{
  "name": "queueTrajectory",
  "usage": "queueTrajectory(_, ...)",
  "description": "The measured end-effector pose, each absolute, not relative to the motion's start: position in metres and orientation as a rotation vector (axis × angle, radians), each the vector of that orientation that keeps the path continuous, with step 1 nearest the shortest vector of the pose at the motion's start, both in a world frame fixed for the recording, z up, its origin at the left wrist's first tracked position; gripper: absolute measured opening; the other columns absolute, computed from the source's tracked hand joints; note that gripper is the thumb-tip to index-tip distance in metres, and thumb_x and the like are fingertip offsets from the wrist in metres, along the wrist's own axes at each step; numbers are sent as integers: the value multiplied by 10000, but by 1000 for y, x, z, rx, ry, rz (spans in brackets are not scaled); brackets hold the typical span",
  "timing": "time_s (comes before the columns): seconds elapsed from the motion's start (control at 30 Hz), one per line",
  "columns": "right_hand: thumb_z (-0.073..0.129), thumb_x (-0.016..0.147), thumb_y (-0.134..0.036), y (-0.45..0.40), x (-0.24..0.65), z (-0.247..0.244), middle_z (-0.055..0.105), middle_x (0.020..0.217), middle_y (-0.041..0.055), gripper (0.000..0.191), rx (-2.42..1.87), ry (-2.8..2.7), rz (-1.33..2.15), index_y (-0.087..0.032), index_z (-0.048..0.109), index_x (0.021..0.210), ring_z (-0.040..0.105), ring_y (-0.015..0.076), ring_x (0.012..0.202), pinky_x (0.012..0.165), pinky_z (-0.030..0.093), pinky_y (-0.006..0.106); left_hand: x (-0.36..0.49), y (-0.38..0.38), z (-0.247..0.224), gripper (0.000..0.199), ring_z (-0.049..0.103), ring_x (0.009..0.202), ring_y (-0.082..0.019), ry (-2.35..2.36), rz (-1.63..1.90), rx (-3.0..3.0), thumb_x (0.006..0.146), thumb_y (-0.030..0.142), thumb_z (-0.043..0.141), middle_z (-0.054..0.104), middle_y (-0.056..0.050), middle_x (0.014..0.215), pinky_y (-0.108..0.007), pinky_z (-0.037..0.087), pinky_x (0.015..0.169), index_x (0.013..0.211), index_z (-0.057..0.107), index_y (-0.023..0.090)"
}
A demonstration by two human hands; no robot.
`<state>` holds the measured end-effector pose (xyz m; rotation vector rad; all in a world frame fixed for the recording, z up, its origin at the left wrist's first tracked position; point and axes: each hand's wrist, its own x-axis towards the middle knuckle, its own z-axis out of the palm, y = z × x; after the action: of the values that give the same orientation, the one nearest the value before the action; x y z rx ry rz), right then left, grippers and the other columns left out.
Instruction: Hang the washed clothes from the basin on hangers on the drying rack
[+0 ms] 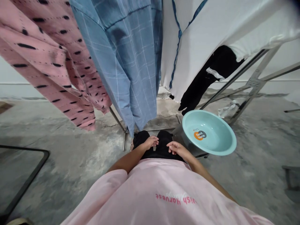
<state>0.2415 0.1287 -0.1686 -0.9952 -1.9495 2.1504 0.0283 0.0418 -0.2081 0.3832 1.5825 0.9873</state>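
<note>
Both hands, left [151, 142] and right [174, 147], rest on black pants [161, 147], fingers loose, holding nothing. Clothes [131, 62] hang already; the basin [209, 132] sits empty.

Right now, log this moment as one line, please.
left hand: on black-clad lap, empty | right hand: same | teal basin: empty, right of hands | garments on drying rack: ahead

Both hands [162, 144] lowered, fingers curled.

Both hands, left hand [151, 142] and right hand [174, 147], on black-clad thighs [161, 147], beside teal basin [209, 132].
</note>
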Motion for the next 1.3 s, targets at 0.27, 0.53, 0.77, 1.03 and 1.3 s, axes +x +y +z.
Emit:
queueTrajectory(0.27,705,634,-592,122,233,-200,572,641,-14,528,-973,-1982,2102,-166,608,930,512,125,628,592,315,249,35,44,-217,38,562,639,-80,1653,904,518,881,128,572,584,7,734,-191,424,652,846,565,139)
queueTrajectory(0.53,696,663,-545,118,235,-199,571,658,-15,469,-935,-1990,2039,-165,599,921,520,125,643,629,340,264,34,43,-227,23,568,624,-92,1699,875,647,872,138,582,575,19,698,-216,424,649,852,572,132)
queueTrajectory(0.77,692,676,-538,119,243,-188,582,692,-7,467,-892,-2000,1981,-162,611,943,519,130,677,654,346,265,35,41,-229,104,561,593,-98,1704,876,763,825,195,651,564,36,619,-206,424,621,840,558,148)
queueTrajectory(1.03,659,681,-614,115,250,-194,574,727,3,503,-845,-2046,1924,-183,607,936,534,147,697,698,383,286,39,39,-224,182,539,563,-102,1749,814,875,829,273,648,522,48,597,-224,453,613,790,507,165)
queueTrajectory(1.3,622,705,-523,122,246,-228,562,731,7,427,-889,-2211,1789,-161,650,931,510,152,695,725,402,298,42,38,-231,32,582,620,-133,1741,571,1037,811,183,610,568,28,632,-272,489,712,809,622,153)
